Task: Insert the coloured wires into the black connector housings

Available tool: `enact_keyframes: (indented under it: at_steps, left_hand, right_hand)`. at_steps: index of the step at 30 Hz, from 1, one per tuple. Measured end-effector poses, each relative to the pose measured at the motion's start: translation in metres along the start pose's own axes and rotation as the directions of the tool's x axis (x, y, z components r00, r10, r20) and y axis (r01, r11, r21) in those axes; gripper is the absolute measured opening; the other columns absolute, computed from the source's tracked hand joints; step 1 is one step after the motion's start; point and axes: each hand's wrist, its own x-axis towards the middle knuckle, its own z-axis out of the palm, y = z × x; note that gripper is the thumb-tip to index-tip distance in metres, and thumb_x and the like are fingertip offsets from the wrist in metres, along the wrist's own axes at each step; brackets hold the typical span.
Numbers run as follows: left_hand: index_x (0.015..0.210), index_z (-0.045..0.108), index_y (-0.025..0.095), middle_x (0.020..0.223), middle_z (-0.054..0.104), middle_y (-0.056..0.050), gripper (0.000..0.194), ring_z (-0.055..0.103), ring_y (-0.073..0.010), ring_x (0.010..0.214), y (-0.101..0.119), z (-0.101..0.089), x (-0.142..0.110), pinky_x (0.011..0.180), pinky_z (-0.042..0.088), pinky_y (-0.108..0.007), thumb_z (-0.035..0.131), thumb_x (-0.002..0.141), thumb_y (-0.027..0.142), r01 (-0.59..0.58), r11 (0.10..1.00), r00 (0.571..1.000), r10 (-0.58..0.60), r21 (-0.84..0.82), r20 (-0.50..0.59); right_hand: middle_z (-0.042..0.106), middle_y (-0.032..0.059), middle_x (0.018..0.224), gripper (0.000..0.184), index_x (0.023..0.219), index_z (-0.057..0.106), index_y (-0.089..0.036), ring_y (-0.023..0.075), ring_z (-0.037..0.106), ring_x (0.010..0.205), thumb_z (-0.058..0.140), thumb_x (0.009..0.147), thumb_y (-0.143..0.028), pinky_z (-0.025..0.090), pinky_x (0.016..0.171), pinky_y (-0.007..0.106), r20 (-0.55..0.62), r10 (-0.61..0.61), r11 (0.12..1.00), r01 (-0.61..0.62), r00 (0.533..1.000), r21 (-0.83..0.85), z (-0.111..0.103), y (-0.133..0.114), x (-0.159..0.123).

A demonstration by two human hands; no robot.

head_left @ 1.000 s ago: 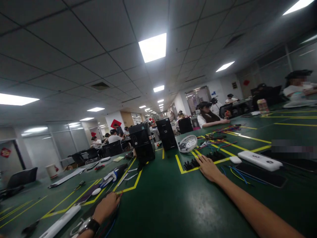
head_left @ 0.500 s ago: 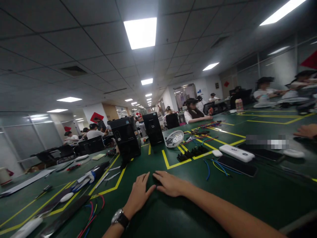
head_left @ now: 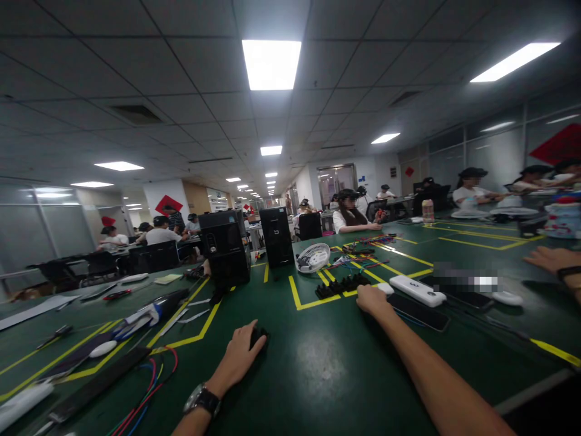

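My left hand [head_left: 236, 357], with a watch [head_left: 202, 399] on its wrist, lies low on the green table [head_left: 313, 387]. Its thumb and fingers close around a small black part [head_left: 260, 339], mostly covered by the hand. My right hand [head_left: 373, 300] reaches forward with curled fingers, close to a row of small black parts [head_left: 340, 286] and a small white case [head_left: 385, 289]. What its fingers grip, if anything, is hidden. A black phone [head_left: 420, 312] lies beside it, with blue wire [head_left: 411, 323] showing at the phone's edge.
Two black computer cases [head_left: 226, 248] and a white fan grille [head_left: 313, 258] stand ahead. Loose coloured wires [head_left: 152, 387] lie front left. A white elongated device [head_left: 417, 290] sits right of my right hand. Another person's hand [head_left: 551, 259] rests at the right edge. Yellow tape marks areas.
My hands were together at the middle. The right has moved right and forward to where loose wires lay; the left has shifted slightly left, with the black part now showing. The view has levelled.
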Motion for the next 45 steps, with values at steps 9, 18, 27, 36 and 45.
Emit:
enact_keyframes:
  at_steps: [9,18,27,36,45]
  left_hand:
    - [0.114,0.050,0.022,0.115,0.054,-0.009,0.050,0.053,-0.0254,0.100,0.020,-0.005,-0.008,0.087,0.042,-0.037,0.057,0.075,0.052,-0.103,0.990,0.995,0.102,-0.099,-0.012]
    - [0.132,0.031,0.021,0.119,0.055,-0.012,0.081,0.057,-0.0256,0.105,0.038,0.011,-0.001,0.089,0.044,-0.037,0.072,0.064,0.039,0.098,0.796,0.991,-0.134,-0.597,-0.016]
    - [0.111,0.048,0.020,0.103,0.059,-0.010,0.053,0.063,-0.0185,0.086,0.017,0.024,0.017,0.072,0.051,-0.030,0.076,0.067,0.027,0.119,0.368,0.974,-0.223,-0.922,0.037]
    - [0.100,0.048,0.018,0.094,0.061,-0.007,0.015,0.064,-0.0150,0.079,0.026,0.023,0.020,0.073,0.051,-0.031,0.051,0.086,0.017,0.009,0.033,0.973,-0.231,-0.999,0.001]
    - [0.100,0.045,0.018,0.089,0.059,-0.006,0.016,0.061,-0.0145,0.076,0.013,0.025,0.028,0.073,0.051,-0.033,0.053,0.086,0.021,-0.100,-0.001,0.960,-0.264,-0.995,-0.096]
  right_hand:
    - [0.062,0.0145,0.107,0.036,0.102,0.062,-0.014,0.0185,0.062,0.093,0.041,0.077,0.001,0.043,0.074,0.024,0.041,-0.188,0.979,0.184,0.981,0.085,0.008,-0.016,-0.003]
    - [0.064,0.0132,0.104,0.031,0.103,0.061,-0.015,0.0240,0.060,0.100,0.059,0.072,-0.011,0.044,0.079,0.029,0.037,-0.266,0.961,0.262,0.963,0.088,0.013,-0.060,-0.018]
    - [0.066,0.0140,0.096,0.019,0.089,0.062,-0.018,0.0271,0.063,0.092,0.045,0.083,-0.012,0.046,0.071,0.034,-0.007,-0.272,0.962,0.272,0.962,0.013,0.017,-0.073,-0.026]
    - [0.057,0.0006,0.067,0.024,0.085,0.054,-0.018,0.0164,0.055,0.063,0.038,0.089,-0.036,0.038,0.056,0.025,-0.209,-0.430,0.559,0.440,0.879,0.703,0.018,-0.160,-0.057]
    - [0.058,-0.0004,0.057,0.033,0.079,0.057,-0.017,0.0145,0.050,0.049,0.051,0.080,-0.049,0.034,0.047,0.024,-0.161,-0.375,0.343,0.298,0.913,0.891,0.030,-0.228,-0.079]
